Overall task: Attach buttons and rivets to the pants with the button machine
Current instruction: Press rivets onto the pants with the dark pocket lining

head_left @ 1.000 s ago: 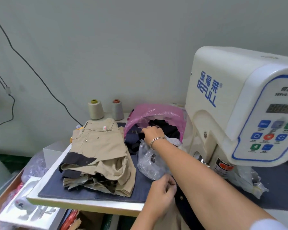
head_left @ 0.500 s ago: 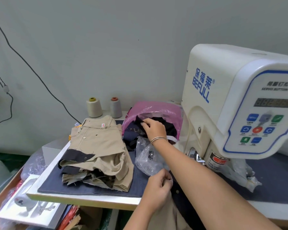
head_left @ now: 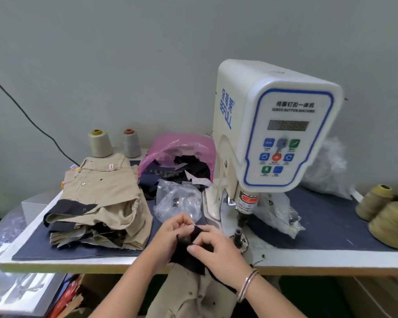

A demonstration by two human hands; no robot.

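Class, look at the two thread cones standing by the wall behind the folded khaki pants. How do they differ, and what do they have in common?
Thread colour: the left cone is wound with cream thread, the right cone with grey.
Core colour: the left cone's top shows a yellow-green core, the right cone's a reddish-orange one.
Width: the left cone looks slightly broader at its base.
Shared: both stand upright, side by side against the wall, behind the khaki pants.

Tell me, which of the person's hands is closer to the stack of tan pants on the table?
Left. The left hand is just right of the stack of tan pants, apart from it. The right hand lies farther right, by the button machine. Both pinch a dark fabric piece.
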